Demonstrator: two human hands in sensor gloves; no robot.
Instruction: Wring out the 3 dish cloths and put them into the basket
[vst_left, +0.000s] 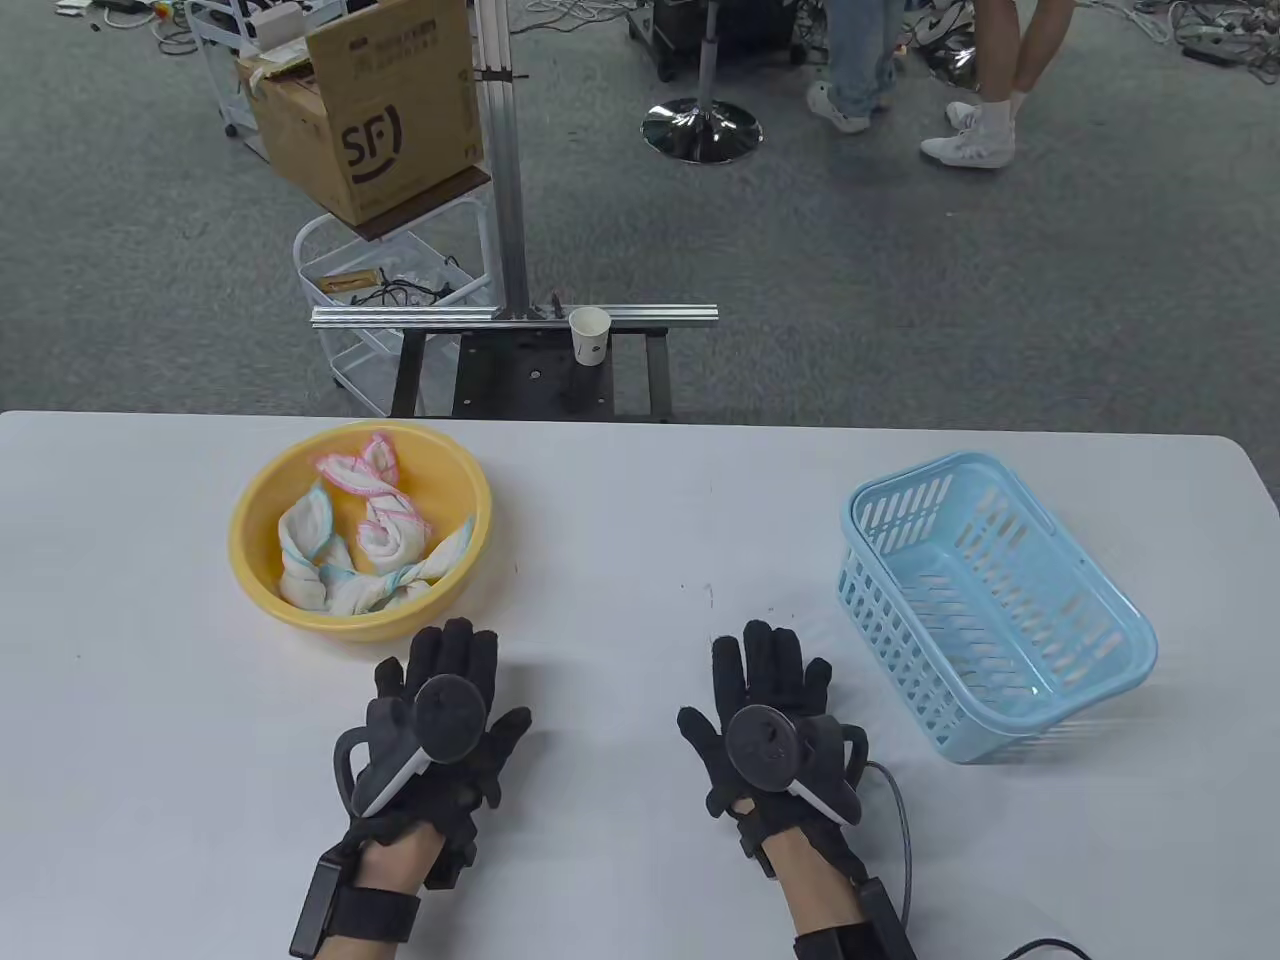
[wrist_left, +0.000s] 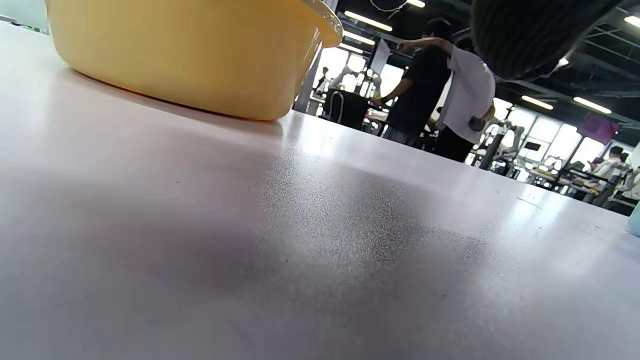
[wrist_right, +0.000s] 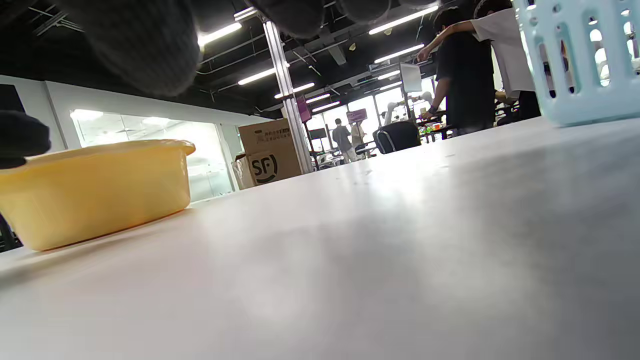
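Table view shows my left hand (vst_left: 440, 715) and my right hand (vst_left: 765, 725) lying palm-down nearest me, at about 7 and 5 o'clock on the white table (vst_left: 640, 500). The fingers of both are straight and spread, gripping nothing. I judge this a rest pose ahead of the first reach, since nothing has been lifted. The gloves are black knit, and a dark, rounded tracker sits on the back of each hand.

Just beyond my left fingertips, toward 10 o'clock, sits the yellow basin (vst_left: 255, 560), a smooth round plastic bowl with a rolled rim. It lies close enough that my left hand needs only a short reach. Inside it lie the dish cloths (vst_left: 355, 540), soft white fabric edged in pink or pale blue, crumpled and partly twisted into ropes. How wet they are I cannot tell.

Toward 2 o'clock stands the basket (vst_left: 1000, 600), pale blue rigid plastic with slotted walls, rectangular, upright and holding nothing. Its place by my right hand suits dropping each cloth in after wringing. All three cloths have yet to be wrung.

Farther off, beyond the table at 12 o'clock, a paper cup (vst_left: 589, 335) stands on a metal rail.
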